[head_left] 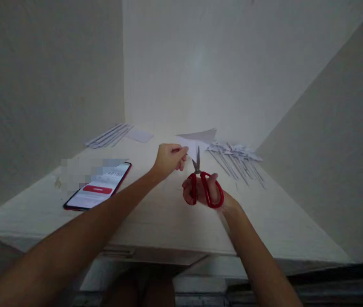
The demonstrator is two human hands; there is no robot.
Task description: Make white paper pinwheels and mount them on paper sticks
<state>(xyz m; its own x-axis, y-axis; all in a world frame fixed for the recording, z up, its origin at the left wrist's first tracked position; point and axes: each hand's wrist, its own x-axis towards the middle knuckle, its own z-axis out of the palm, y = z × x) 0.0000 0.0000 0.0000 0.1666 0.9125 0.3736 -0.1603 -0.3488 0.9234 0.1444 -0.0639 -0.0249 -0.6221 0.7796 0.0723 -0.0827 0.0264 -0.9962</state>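
Note:
My left hand (pixel 171 160) is closed in a pinch on the left edge of a white sheet of paper (pixel 189 144). The sheet is raised above the table, and its far part folds over into a grey, shaded flap. In my right hand (pixel 205 192) is a pair of scissors (pixel 197 172) with red handles, my thumb and fingers through the loops. The blades point away from me, slightly parted, with the near edge of the paper at them. Whether the blades have cut into the sheet is too small to tell.
A phone (pixel 100 187) with a lit screen lies left of my forearm on the white table (pixel 168 226). Several paper strips (pixel 109 135) and a small paper piece (pixel 139 135) lie at the back left. A heap of thin paper pieces (pixel 237 155) is at right. Walls enclose the table.

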